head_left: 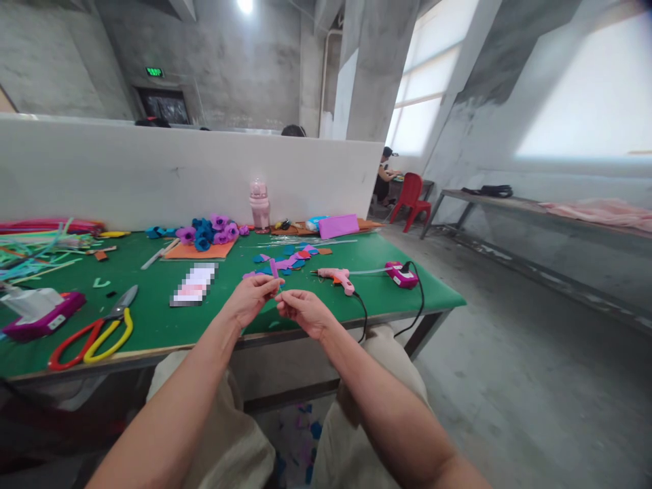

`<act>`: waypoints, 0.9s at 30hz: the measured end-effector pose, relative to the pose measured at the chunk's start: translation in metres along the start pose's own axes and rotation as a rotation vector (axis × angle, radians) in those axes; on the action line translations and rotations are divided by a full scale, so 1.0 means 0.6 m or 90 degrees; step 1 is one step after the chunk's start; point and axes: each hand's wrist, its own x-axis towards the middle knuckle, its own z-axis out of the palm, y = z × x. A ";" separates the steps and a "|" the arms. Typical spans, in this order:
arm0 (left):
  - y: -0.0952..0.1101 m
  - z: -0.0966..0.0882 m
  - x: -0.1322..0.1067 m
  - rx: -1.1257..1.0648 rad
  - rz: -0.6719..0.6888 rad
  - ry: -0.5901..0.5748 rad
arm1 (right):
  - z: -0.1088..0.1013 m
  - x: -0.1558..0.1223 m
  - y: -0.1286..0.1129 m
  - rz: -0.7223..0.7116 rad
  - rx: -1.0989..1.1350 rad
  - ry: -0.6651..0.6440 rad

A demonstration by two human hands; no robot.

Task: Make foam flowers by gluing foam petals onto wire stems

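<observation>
My left hand is closed, pinching a small strip of purple paper that sticks up past its fingertips. My right hand meets it at the fingertips, its thumb and forefinger pressed together; what they grip is too small to make out. Just beyond lie cut pieces of purple and blue paper, with some red and orange among them. To the right a pink glue gun rests on its side on the green tabletop, a clear glue stick running out of its back.
Scissors with red and yellow handles lie front left. Purple and blue paper flowers sit on orange sheets behind. A pink bottle stands against the white partition. The glue gun's cord reaches a purple power strip at right.
</observation>
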 end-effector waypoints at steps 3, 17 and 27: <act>-0.003 0.000 0.002 -0.027 0.003 0.008 | 0.001 -0.001 0.001 0.027 0.042 -0.032; -0.011 0.004 0.002 -0.072 -0.016 -0.016 | 0.004 0.001 0.000 -0.098 -0.156 0.033; -0.013 0.004 0.000 -0.086 -0.029 -0.060 | 0.004 0.004 0.005 -0.080 -0.114 0.047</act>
